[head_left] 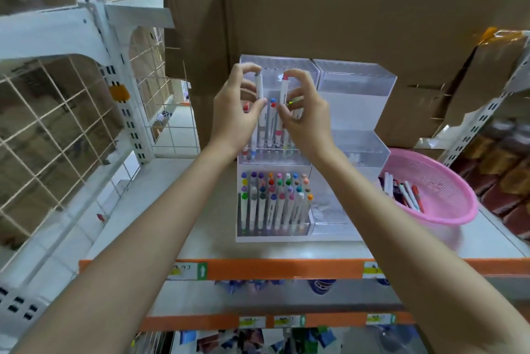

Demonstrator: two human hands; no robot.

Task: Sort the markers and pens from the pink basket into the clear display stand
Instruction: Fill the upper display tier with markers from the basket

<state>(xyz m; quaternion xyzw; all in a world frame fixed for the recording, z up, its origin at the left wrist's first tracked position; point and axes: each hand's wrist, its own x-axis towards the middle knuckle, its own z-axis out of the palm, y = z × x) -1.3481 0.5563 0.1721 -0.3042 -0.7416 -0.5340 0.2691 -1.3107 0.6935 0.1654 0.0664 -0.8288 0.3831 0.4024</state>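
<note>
At the far left we see a white wire rack, its grid blurred and cut off by the frame edge. Next, the left forearm rises from the bottom corner to the left hand, which is raised in front of the upper tier of the clear display stand. Its forefinger hooks over the top of a grey-capped marker and its thumb presses the barrel lower down, so the hand pinches that marker nearly upright. A blue-capped marker stands between the two held ones.

The right hand mirrors the left. Its forefinger bends over the tip of a pink-capped marker, its thumb lies against the barrel, and the other fingers curl loosely behind.

We cannot tell whether the held markers' lower ends rest on the tier's floor, because the clear wall smears them. More markers behind the right palm are mostly hidden. Below, the stand's front compartment holds packed coloured markers standing cap up.

On the right of the shelf, just beside the stand, sits the pink basket. Loose pens lie inside it, overlapping too much to count. Cardboard boxes fill the background.
</note>
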